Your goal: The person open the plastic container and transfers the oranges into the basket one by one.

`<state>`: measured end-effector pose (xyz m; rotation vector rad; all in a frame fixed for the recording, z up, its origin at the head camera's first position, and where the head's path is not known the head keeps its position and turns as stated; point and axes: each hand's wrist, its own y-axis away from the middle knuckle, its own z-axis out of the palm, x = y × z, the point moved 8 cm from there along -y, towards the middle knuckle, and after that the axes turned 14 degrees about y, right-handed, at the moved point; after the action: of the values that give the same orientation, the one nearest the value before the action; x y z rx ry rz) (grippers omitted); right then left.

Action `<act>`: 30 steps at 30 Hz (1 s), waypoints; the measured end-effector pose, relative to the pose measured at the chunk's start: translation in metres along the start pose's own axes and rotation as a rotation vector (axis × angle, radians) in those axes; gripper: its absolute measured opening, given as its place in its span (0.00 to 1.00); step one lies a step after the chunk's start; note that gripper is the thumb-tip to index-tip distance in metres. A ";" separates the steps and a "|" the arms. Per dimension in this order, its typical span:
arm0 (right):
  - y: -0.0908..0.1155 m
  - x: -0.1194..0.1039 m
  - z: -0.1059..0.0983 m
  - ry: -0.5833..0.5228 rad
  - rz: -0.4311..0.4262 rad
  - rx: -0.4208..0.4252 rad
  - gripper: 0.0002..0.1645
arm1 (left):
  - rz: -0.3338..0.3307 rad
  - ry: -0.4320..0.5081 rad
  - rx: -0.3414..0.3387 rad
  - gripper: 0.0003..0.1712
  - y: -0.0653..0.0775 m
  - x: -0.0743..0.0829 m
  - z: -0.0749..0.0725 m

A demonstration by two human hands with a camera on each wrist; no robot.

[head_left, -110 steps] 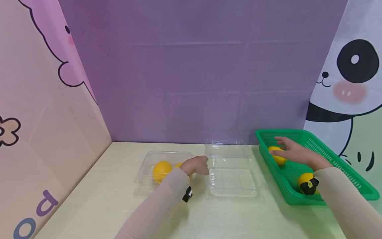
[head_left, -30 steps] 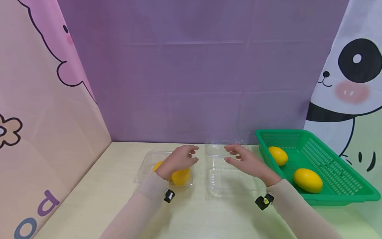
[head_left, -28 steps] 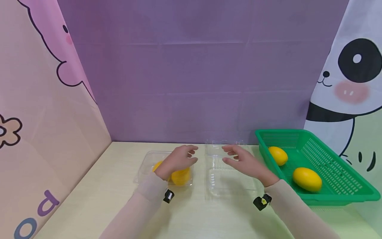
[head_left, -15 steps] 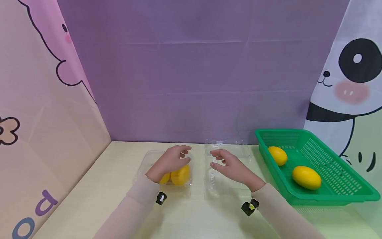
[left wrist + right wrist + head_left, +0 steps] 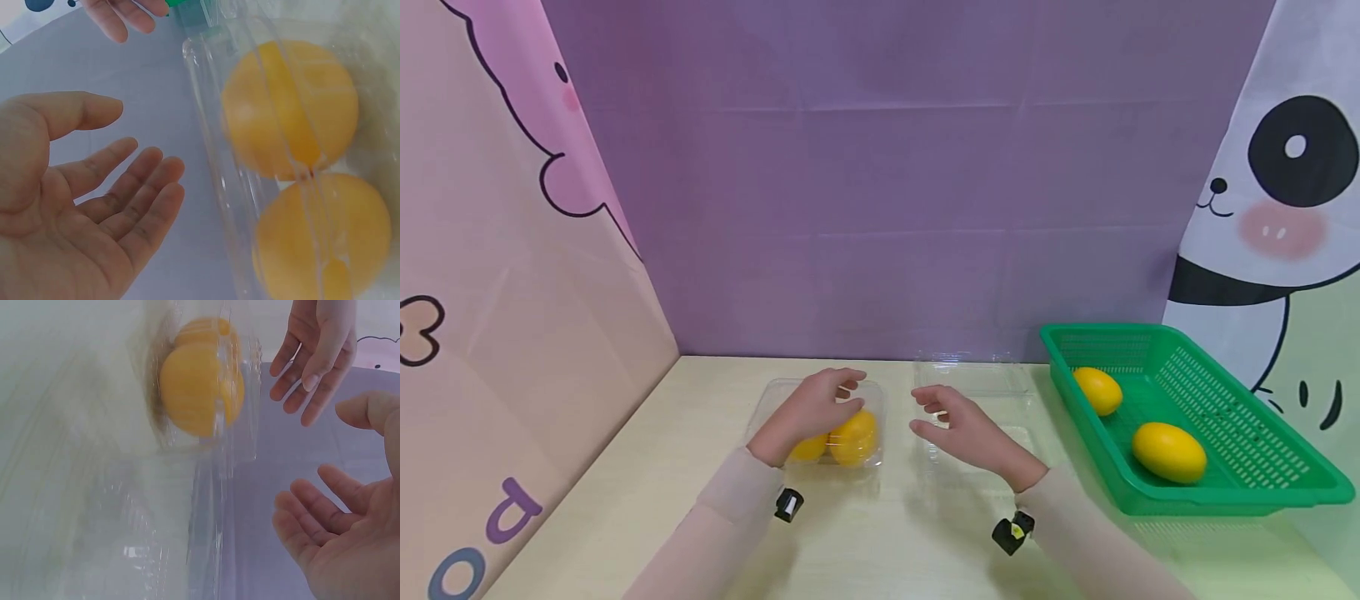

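Note:
My left hand (image 5: 816, 408) hovers over a clear plastic clamshell box (image 5: 767, 408), its fingers loosely bent and holding nothing. Two yellow lemons (image 5: 854, 439) show through the box's clear plastic, partly hidden by that hand in the head view. In the left wrist view both lemons (image 5: 290, 106) lie side by side, below the hand's level. Facing it, my right hand (image 5: 962, 425) is held above the left part of a second clear clamshell (image 5: 1018, 437), which stands with its lid (image 5: 973, 375) raised at the back. This hand's fingers are slightly curved around nothing.
At the right stands a green basket (image 5: 1232, 500) with slotted sides. Inside it are two more lemons, one near the front (image 5: 1168, 452) and one by the left wall (image 5: 1097, 392). A purple cloth wall (image 5: 865, 208) closes off the table's back.
The right hand has left the basket and come over beside the left one. In the last second both hands drift left together, a little lower, holding nothing.

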<state>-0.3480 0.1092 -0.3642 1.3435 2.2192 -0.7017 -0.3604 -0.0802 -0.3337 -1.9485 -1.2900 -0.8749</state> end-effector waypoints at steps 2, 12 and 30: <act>0.000 -0.002 0.003 0.001 -0.001 0.003 0.30 | -0.003 -0.003 0.004 0.24 0.001 -0.002 -0.002; 0.001 -0.010 0.016 -0.010 0.016 0.012 0.32 | 0.008 -0.029 0.018 0.24 0.010 -0.015 -0.012; 0.004 -0.022 0.037 -0.099 0.010 0.002 0.36 | 0.025 -0.057 0.030 0.24 0.028 -0.024 -0.037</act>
<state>-0.3305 0.0726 -0.3798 1.2919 2.1336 -0.7502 -0.3481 -0.1311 -0.3359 -1.9754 -1.3006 -0.7886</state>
